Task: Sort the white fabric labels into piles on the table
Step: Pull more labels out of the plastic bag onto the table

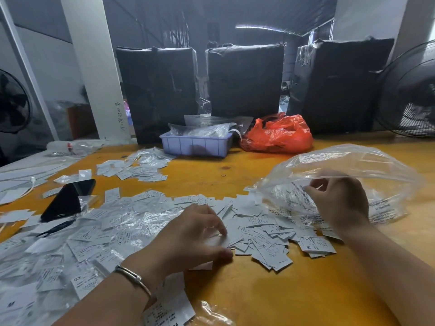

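Labels [270, 241], small white fabric slips printed with size letters, lie in a loose heap on the yellow counter [270, 297] between the two forearms, and more of them spread leftward in a wide drift mixed with small clear sachets [131, 217]. A few slips lie right at the near edge under the left wrist, which wears a thin metal bangle [133, 277]. The left hand [188, 236] rests palm down on the heap, its fingers [219, 225] curled with the tips bearing on a label; whether they pinch it cannot be told. The right hand [341, 203] reaches up into the mouth of a large clear plastic bag [348, 168], its fingers bent and gripping the bag's lower edge, so the film billows over the hand; a few labels show through the film beneath it. To the left, a black phone [68, 198] lies on the drift of slips, with a white cable [28, 187] just beyond it. Farther back, a second, smaller scatter of labels [138, 167] sits apart from the main heap. Behind that stands a lilac plastic tray [196, 144] holding clear bags, and just beside it a crumpled orange bag [277, 135]. At the far edge three black wrapped bales [244, 81] stand upright in a row, with a fan [409, 90] at the right.
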